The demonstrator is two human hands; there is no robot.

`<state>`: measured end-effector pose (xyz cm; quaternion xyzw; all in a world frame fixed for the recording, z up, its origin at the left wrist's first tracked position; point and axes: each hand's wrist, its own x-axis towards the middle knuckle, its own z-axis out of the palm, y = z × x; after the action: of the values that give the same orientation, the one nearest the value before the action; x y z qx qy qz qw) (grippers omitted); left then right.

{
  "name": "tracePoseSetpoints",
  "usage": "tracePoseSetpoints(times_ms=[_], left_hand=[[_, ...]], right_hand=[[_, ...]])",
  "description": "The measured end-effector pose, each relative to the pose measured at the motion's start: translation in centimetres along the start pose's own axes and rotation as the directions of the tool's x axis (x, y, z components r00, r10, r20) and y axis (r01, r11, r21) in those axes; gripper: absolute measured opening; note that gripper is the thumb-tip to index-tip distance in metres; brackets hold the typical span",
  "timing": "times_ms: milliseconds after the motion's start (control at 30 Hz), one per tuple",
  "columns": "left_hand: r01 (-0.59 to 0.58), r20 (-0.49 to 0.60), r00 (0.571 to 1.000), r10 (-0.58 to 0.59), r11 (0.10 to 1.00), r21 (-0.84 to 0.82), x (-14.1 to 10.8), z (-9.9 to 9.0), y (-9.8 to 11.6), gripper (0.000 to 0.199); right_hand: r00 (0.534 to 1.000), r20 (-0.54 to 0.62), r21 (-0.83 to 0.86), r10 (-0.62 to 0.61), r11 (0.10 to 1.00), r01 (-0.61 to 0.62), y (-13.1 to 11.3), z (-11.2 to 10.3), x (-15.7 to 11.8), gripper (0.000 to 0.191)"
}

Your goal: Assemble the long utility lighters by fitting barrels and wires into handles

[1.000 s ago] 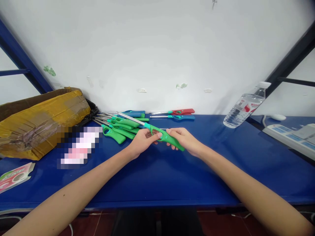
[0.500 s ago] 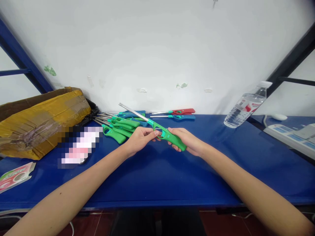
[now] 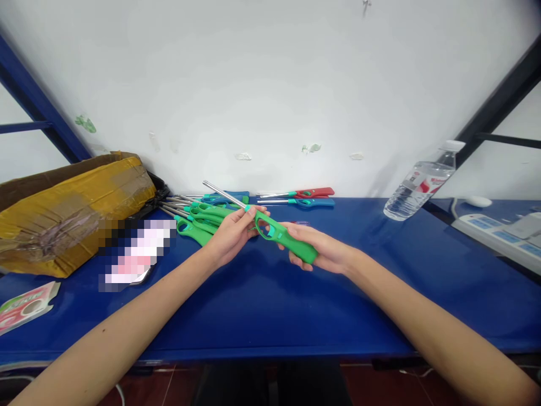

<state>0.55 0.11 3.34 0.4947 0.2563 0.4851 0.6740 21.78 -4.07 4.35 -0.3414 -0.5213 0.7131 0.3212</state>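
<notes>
A green long-nosed gas lighter [image 3: 291, 241] is held tilted above the table, its metal tube pointing up and to the left. My left hand [image 3: 234, 231] pinches it at the turquoise collar where tube meets body. Around the lower handle, my right hand [image 3: 316, 246] is closed, with some fingers hidden behind. Just behind my left hand lies a pile of green lighters [image 3: 198, 228], tubes toward the left, with blue ones [image 3: 226, 196] at its back. A red lighter [image 3: 315, 193] and a blue lighter [image 3: 315, 202] lie side by side near the wall.
On the left of the blue table [image 3: 270, 316] stands a taped cardboard box [image 3: 84, 214], with a blurred-out phone [image 3: 141, 254] and a printed card [image 3: 29, 304] before it. A water bottle [image 3: 418, 183] and a power strip [image 3: 499, 237] are at the right.
My left hand has moved up and left from the trigger opening to the collar. The lighter has shifted slightly left and down in my right hand.
</notes>
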Motion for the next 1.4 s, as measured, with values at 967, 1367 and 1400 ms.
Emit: tracePoseSetpoints(times_ms=[967, 1367, 1400], left_hand=[[0.238, 0.021, 0.971, -0.237, 0.967, -0.096, -0.3, 0.6, -1.0, 0.043], [0.261, -0.042, 0.963, -0.267, 0.958, -0.121, -0.6, 1.4, -1.1, 0.045], [0.261, -0.041, 0.963, -0.268, 0.958, -0.120, -0.6, 1.4, -1.1, 0.046]], right_hand=[[0.987, 0.103, 0.135, 0.125, 0.981, -0.138, 0.8, 2.0, -0.2, 0.041], [0.977, -0.092, 0.107, 0.190, 0.978, -0.180, 0.9, 2.4, 0.2, 0.025], [0.978, -0.092, 0.105, 0.189, 0.978, -0.179, 0.9, 2.4, 0.1, 0.025]])
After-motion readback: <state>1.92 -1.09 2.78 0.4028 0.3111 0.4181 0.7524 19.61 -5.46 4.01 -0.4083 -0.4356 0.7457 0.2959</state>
